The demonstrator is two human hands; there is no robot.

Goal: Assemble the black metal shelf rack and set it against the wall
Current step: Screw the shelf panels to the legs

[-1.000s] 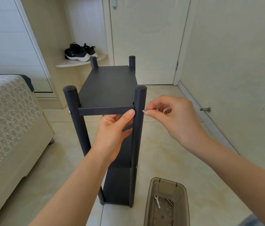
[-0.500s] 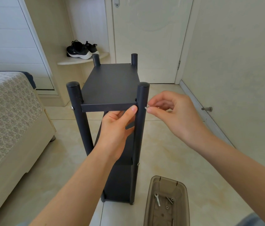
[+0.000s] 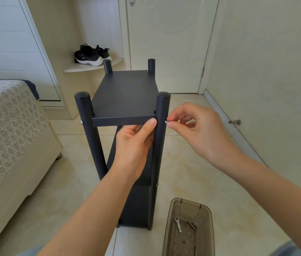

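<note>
Black shelf rack (image 3: 123, 97) upright on the tiled floor (image 3: 192, 182), mid-room, well apart from the right wall (image 3: 275, 71). Person's left hand (image 3: 133, 145) at the top shelf's near right corner: thumb pressed on the near edge, fingers curled beneath, gripping it. Person's right hand (image 3: 197, 126) just right of the near right post (image 3: 161, 135), thumb and forefinger pinching a small silver screw (image 3: 166, 122) set against the post's side at shelf height; other fingers loosely curled. Matching screw head (image 3: 81, 122) on the near left post (image 3: 90, 135). Brown see-through tray (image 3: 190, 200) on the floor, near and right of the rack, holding a small wrench (image 3: 178, 225) and loose bits.
</note>
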